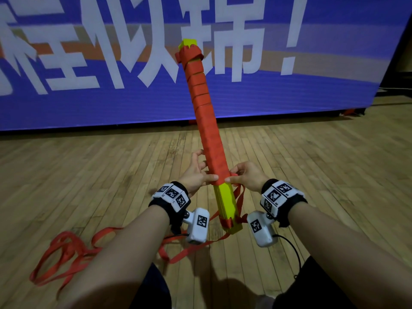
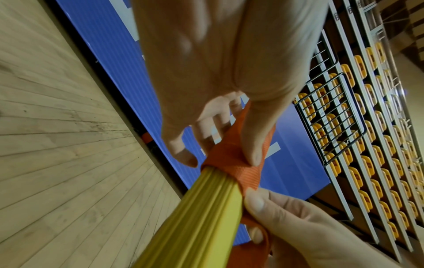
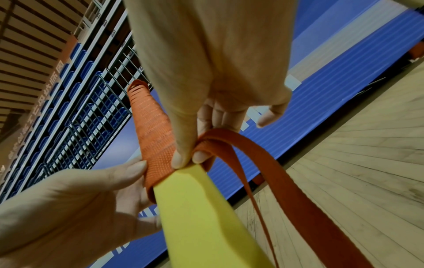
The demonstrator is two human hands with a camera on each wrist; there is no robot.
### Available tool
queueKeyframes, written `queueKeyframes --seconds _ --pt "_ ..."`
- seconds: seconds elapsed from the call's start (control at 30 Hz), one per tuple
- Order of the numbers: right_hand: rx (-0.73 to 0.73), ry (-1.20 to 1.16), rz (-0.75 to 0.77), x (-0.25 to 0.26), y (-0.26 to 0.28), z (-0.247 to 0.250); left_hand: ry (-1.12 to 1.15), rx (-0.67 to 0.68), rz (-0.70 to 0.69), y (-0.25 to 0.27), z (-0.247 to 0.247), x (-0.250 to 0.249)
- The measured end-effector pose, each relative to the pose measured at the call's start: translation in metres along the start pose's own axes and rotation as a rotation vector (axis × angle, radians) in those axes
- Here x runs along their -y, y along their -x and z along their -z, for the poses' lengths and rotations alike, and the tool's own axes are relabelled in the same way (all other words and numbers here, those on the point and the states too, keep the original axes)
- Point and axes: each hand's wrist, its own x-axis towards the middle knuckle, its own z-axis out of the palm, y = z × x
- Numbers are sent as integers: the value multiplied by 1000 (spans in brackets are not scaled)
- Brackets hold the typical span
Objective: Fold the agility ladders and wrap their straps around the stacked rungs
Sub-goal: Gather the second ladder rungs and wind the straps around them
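Head view: stacked rungs (image 1: 226, 204), a yellow bundle, held up off the wooden floor (image 1: 312, 157) and tilted away toward a blue banner (image 1: 289, 92) with large white characters. Orange strap (image 1: 206, 114) wound in tight turns over most of the bundle's length, bare yellow showing only at the far tip and along the near end. Left hand (image 1: 196, 172) on the left side of the bundle at the lowest turn, thumb pressed flat across the strap, fingers spread loosely behind. Right hand (image 1: 244, 175) on the right side at the same level, thumb and forefinger pinching the strap right at the edge of the wrapping. From that pinch, loose strap dropping past the right of the yellow end, looping round the near tip, then trailing left across the floor into a slack heap (image 1: 66, 253). Left wrist view: thumb (image 2: 257, 137) lying on the crossed orange turns just above the ribbed yellow rungs, other hand's fingertips gripping the strap below. Right wrist view: thumb (image 3: 181, 150) and fingertip nipping the strap fold against the yellow corner, free strap running off down to the right. Tagged white bands on both wrists. Rows of stadium seats (image 2: 367, 145) behind railings in the background.
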Motion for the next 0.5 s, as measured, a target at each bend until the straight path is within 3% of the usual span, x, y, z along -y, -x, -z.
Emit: queueKeyframes --seconds 0.5 --pt "12 -5 37 1 3 5 112 92 9 -2 -1 2"
